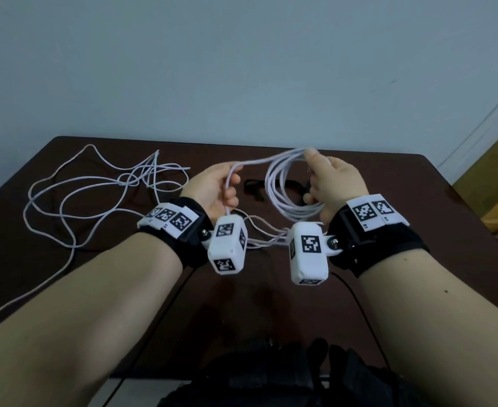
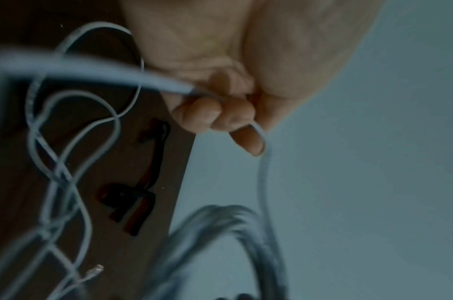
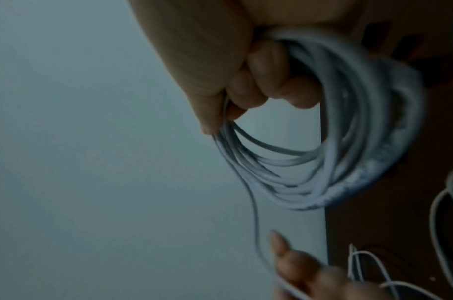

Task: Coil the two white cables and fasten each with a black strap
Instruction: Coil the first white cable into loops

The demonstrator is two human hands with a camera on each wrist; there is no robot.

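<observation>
A thin white round cable [image 1: 283, 183] is coiled in the right hand [image 1: 337, 186]. Beyond both hands lie flat black fabric straps [image 2: 133, 203] on the dark brown wooden table [image 1: 388, 177]. Black-and-white square-patterned markers [image 1: 362, 212] sit on black wristbands [image 1: 388, 245].

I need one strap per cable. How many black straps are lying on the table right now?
2. Both black straps lie mid-table beyond the hands: one between them, one seen through the coil; it's dim there.
</observation>
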